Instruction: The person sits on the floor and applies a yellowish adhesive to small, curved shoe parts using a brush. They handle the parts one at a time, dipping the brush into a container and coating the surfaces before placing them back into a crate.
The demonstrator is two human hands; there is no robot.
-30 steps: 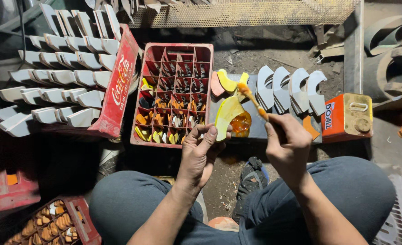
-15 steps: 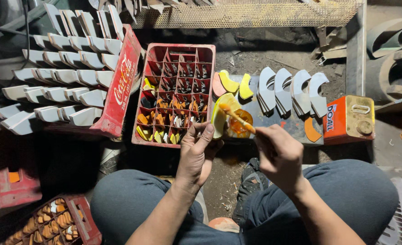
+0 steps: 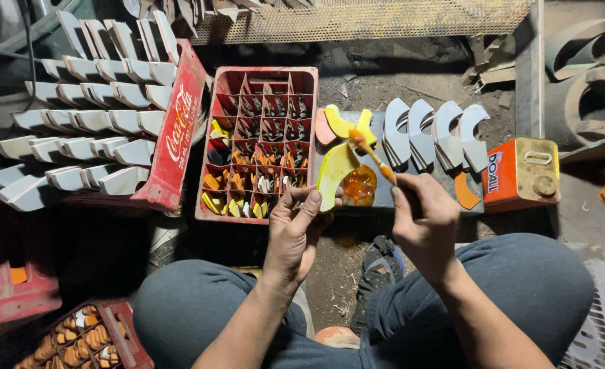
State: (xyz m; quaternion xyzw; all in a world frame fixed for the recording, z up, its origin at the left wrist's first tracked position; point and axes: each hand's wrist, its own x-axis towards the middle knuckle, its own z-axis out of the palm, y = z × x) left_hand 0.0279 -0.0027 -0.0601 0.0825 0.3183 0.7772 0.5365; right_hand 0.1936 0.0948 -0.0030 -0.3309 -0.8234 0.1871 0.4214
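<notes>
My left hand grips the lower end of a curved, yellow-painted piece and holds it upright in front of me. My right hand is closed around a thin paintbrush whose orange-tipped bristles touch the top of that piece. Just behind the piece sits a small container of orange paint. Two more yellow pieces lean beside it.
A red compartment crate holds small painted parts. Another red crate on its side bears rows of grey-white pieces. Grey curved pieces stand at right beside an orange tin can. My knees frame the bottom.
The brush dipped down toward the orange paint half a second ago, and has now lifted back up to the top of the yellow piece. My left hand stayed put.
</notes>
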